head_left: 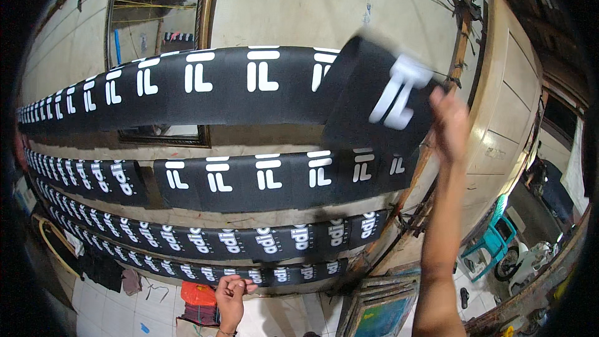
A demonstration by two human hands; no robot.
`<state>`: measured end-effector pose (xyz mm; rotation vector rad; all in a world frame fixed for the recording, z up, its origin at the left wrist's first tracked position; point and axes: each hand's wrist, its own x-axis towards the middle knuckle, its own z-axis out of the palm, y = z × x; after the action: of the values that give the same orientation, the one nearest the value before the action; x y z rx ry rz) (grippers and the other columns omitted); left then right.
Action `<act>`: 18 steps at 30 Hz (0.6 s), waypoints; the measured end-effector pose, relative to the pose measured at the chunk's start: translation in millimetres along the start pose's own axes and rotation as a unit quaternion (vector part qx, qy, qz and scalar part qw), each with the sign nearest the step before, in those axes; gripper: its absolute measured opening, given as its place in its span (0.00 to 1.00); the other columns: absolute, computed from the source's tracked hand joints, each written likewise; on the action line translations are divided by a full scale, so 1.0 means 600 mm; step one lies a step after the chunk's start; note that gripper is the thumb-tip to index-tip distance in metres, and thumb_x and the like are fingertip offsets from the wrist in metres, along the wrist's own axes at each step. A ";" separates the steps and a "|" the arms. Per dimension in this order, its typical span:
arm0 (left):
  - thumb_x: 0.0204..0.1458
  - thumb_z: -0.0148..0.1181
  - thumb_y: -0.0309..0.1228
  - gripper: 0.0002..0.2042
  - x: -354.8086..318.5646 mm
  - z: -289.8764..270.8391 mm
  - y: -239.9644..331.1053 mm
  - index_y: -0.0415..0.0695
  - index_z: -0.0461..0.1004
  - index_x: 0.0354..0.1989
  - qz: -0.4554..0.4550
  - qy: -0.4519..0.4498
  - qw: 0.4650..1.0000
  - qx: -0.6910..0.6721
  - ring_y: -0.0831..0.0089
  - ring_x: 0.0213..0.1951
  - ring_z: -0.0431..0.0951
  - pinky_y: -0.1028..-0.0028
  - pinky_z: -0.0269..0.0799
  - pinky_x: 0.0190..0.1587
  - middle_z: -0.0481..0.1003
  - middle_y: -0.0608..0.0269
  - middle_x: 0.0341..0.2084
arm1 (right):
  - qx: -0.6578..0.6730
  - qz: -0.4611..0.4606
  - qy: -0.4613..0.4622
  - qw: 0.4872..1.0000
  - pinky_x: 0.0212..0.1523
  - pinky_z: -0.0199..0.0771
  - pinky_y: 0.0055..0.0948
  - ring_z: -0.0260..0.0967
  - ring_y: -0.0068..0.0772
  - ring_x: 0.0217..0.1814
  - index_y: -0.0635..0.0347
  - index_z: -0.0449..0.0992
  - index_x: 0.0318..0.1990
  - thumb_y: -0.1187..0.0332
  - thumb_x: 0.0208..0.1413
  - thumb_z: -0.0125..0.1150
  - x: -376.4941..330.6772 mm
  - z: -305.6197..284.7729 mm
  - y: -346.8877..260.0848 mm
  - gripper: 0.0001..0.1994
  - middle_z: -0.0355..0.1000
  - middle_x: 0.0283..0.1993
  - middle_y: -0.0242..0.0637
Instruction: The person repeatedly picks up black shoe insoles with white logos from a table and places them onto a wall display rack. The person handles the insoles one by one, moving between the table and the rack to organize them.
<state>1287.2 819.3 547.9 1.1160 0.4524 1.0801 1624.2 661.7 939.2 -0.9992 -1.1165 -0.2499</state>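
Observation:
My right hand (450, 123) is raised high at the right and grips the edge of a black cloth piece with a white printed mark (380, 97). The piece is blurred and tilted, overlapping the right end of the top row of hung black cloth pieces (206, 84). Three more rows of the same black printed pieces (262, 178) hang below it across the wall. My left hand (232, 293) is low at the bottom centre, fingers curled loosely, holding nothing that I can see, just above a red bundle (198, 294).
A framed mirror (159, 19) hangs on the wall behind the top row. A wooden pole (458, 56) stands at the right end of the rows, next to a wooden door (505, 106). Framed pictures (380, 312), a teal plastic chair (496, 237) and a scooter (530, 259) are lower right.

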 end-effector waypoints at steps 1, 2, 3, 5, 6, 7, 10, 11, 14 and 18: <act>0.57 0.51 0.26 0.07 -0.002 0.005 -0.007 0.38 0.63 0.41 -0.010 -0.008 1.000 -0.005 0.64 0.30 0.79 0.68 0.78 0.35 0.76 0.52 0.30 | 0.019 0.008 -0.003 1.000 0.29 0.70 0.19 0.69 0.20 0.31 0.60 0.73 0.33 0.68 0.54 0.60 0.061 -0.015 -0.023 0.06 0.72 0.30 0.33; 0.57 0.49 0.23 0.05 -0.007 0.011 -0.014 0.37 0.64 0.40 -0.036 0.001 0.999 0.017 0.64 0.30 0.79 0.68 0.78 0.36 0.76 0.52 0.29 | 0.079 0.003 -0.048 0.996 0.33 0.73 0.21 0.71 0.22 0.33 0.63 0.71 0.36 0.69 0.55 0.58 0.109 -0.022 -0.035 0.07 0.72 0.32 0.36; 0.57 0.48 0.22 0.05 -0.011 0.021 -0.021 0.37 0.64 0.40 -0.034 -0.009 0.999 0.012 0.64 0.30 0.79 0.68 0.78 0.36 0.76 0.51 0.29 | 0.149 -0.011 -0.118 0.982 0.36 0.76 0.23 0.72 0.25 0.36 0.66 0.70 0.38 0.70 0.56 0.56 0.152 -0.029 -0.043 0.08 0.73 0.34 0.39; 0.57 0.48 0.21 0.05 -0.022 0.044 -0.036 0.36 0.64 0.40 -0.031 -0.030 0.999 0.000 0.64 0.30 0.79 0.68 0.77 0.36 0.75 0.51 0.29 | 0.119 0.028 -0.090 0.988 0.37 0.78 0.22 0.73 0.27 0.35 0.71 0.68 0.41 0.71 0.57 0.55 0.223 -0.036 -0.042 0.10 0.73 0.37 0.41; 0.57 0.46 0.19 0.06 -0.029 0.057 -0.043 0.34 0.62 0.42 -0.044 -0.040 0.998 0.002 0.64 0.32 0.79 0.69 0.77 0.38 0.76 0.49 0.31 | 0.130 0.026 -0.053 0.990 0.32 0.78 0.18 0.73 0.27 0.32 0.72 0.69 0.39 0.72 0.56 0.56 0.253 -0.031 -0.030 0.09 0.73 0.35 0.43; 0.57 0.46 0.19 0.06 -0.036 0.070 -0.050 0.34 0.63 0.42 -0.049 -0.045 0.998 0.005 0.64 0.31 0.79 0.69 0.77 0.38 0.76 0.49 0.30 | 0.127 0.039 -0.105 0.986 0.31 0.79 0.18 0.73 0.26 0.30 0.72 0.69 0.38 0.72 0.56 0.56 0.272 -0.035 -0.020 0.09 0.73 0.35 0.43; 0.57 0.46 0.20 0.05 -0.056 0.103 -0.068 0.35 0.63 0.40 -0.065 -0.053 0.996 0.019 0.64 0.31 0.79 0.70 0.77 0.38 0.75 0.49 0.30 | 0.052 0.102 -0.111 0.987 0.26 0.79 0.21 0.73 0.26 0.26 0.73 0.71 0.37 0.72 0.54 0.58 0.307 -0.045 0.018 0.10 0.73 0.31 0.44; 0.57 0.46 0.20 0.05 -0.062 0.111 -0.074 0.35 0.63 0.41 -0.072 -0.057 0.995 0.026 0.64 0.32 0.79 0.69 0.77 0.39 0.75 0.49 0.30 | 0.057 0.112 -0.136 0.983 0.23 0.78 0.24 0.72 0.27 0.25 0.73 0.71 0.37 0.71 0.54 0.58 0.311 -0.045 0.033 0.11 0.73 0.31 0.43; 0.57 0.45 0.20 0.05 -0.073 0.133 -0.094 0.34 0.64 0.40 -0.088 -0.068 0.993 0.031 0.64 0.33 0.79 0.68 0.77 0.42 0.76 0.49 0.31 | -0.001 0.136 -0.129 0.982 0.24 0.79 0.23 0.72 0.27 0.24 0.71 0.72 0.38 0.69 0.54 0.59 0.296 -0.049 0.066 0.12 0.73 0.31 0.42; 0.57 0.46 0.20 0.05 -0.086 0.165 -0.121 0.33 0.65 0.40 -0.094 -0.064 0.993 0.030 0.64 0.34 0.79 0.68 0.77 0.42 0.76 0.50 0.32 | -0.043 0.047 -0.060 0.996 0.31 0.71 0.25 0.71 0.24 0.31 0.68 0.69 0.52 0.71 0.51 0.61 0.216 -0.050 0.115 0.20 0.75 0.33 0.40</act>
<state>1373.0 722.9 514.7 1.1640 0.4810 0.8303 1745.7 715.7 1008.1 -1.1523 -1.1710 -0.1650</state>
